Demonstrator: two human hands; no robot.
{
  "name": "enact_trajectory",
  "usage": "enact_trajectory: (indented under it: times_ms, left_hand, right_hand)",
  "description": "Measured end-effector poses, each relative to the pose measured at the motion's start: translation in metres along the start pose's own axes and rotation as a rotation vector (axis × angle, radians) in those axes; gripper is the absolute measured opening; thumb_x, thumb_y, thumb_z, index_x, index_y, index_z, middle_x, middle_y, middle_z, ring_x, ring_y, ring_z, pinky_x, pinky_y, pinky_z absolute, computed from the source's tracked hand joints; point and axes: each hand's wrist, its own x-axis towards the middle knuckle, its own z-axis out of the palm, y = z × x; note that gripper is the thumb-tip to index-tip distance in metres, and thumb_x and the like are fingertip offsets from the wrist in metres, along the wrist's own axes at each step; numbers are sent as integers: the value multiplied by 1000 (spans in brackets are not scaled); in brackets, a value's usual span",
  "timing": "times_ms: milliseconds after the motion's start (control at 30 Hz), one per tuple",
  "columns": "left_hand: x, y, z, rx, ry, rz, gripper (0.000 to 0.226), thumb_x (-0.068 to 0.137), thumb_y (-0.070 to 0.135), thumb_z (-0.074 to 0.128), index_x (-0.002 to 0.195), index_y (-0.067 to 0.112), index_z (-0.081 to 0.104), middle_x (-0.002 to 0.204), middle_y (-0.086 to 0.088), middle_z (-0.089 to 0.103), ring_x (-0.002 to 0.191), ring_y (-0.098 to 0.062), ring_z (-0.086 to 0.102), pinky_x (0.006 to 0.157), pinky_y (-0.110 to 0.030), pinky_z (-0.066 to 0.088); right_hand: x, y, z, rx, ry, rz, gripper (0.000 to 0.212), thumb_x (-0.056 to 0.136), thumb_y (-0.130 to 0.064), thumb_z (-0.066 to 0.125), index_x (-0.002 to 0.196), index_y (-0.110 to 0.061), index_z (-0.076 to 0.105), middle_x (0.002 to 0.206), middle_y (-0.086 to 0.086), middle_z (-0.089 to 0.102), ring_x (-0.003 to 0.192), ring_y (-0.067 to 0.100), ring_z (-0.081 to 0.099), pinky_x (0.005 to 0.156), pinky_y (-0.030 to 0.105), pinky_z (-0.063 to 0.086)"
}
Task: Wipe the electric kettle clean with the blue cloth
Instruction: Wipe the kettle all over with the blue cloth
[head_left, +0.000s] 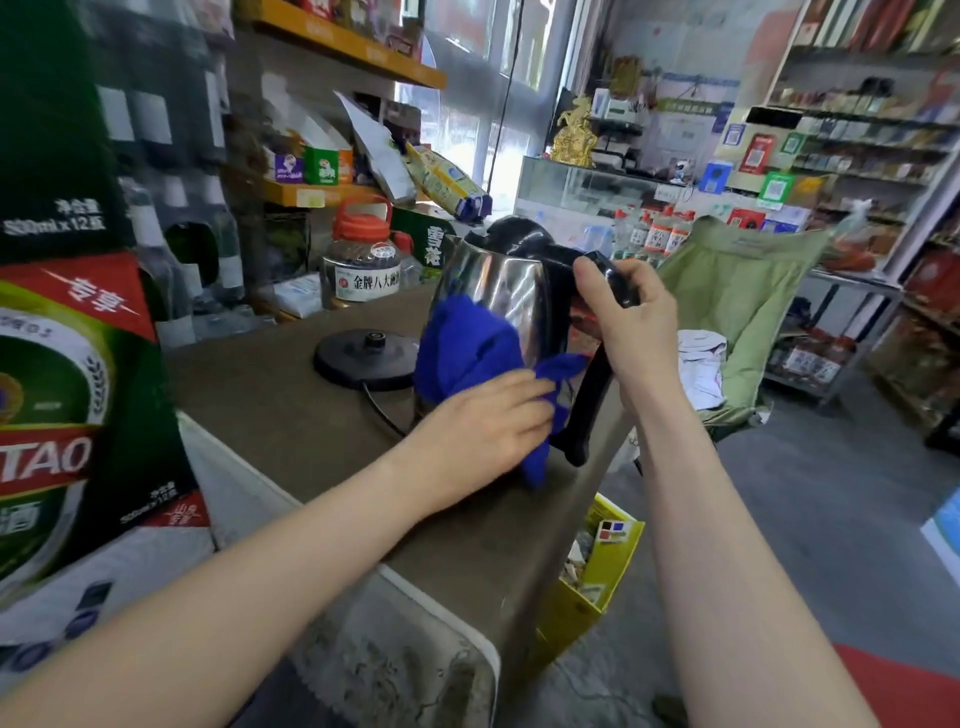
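A steel electric kettle (498, 291) with a black lid and black handle is tilted above the brown counter (291, 415), off its base. My right hand (626, 317) is closed around the top of the handle. My left hand (488, 426) presses a blue cloth (462, 348) against the lower side of the kettle body, beside the handle. The cloth drapes over the steel wall and hangs below my fingers. The kettle's round black base (363, 358) lies on the counter to the left, with its cord running toward me.
A jar with an orange lid (363, 260) stands behind the base. Green beer cartons (62, 364) rise at the left. A yellow box (597, 582) sits on the floor beside the counter. A green-covered chair (737, 306) and stocked shelves (852, 145) are at the right.
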Motion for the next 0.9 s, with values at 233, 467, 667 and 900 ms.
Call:
enact_trajectory:
  times_ms: [233, 467, 667, 900]
  left_hand:
    - [-36, -20, 1, -356, 151, -464, 42, 94, -2, 49, 133, 13, 56, 134, -9, 51, 129, -18, 41, 116, -42, 27]
    - [-33, -49, 7, -915, -19, -1456, 37, 99, 7, 40, 135, 8, 49, 135, -13, 55, 125, -31, 52, 108, -40, 39]
    - [-31, -38, -2, -1003, 304, -1406, 21, 99, 19, 44, 105, 32, 58, 105, -2, 68, 99, -22, 64, 93, -44, 50]
    - [-3, -111, 6, -1077, 386, -1491, 21, 98, 19, 46, 102, 33, 61, 105, 0, 69, 101, -19, 65, 96, -44, 50]
  right_hand:
    - [-5, 1, -2, -24, 0, 4, 41, 72, -63, 76, 93, -28, 65, 98, -1, 73, 95, 24, 72, 88, 51, 59]
    - [-6, -1, 0, 20, 4, 5, 44, 72, -63, 77, 93, -26, 66, 93, -5, 70, 96, 25, 72, 87, 50, 60]
    - [0, 7, 3, 88, 14, -17, 34, 72, -58, 80, 88, -31, 68, 88, -6, 70, 89, 21, 72, 81, 46, 62]
    - [10, 15, -2, 215, -114, 14, 18, 75, -40, 84, 87, -33, 73, 88, -5, 72, 89, 21, 71, 85, 47, 62]
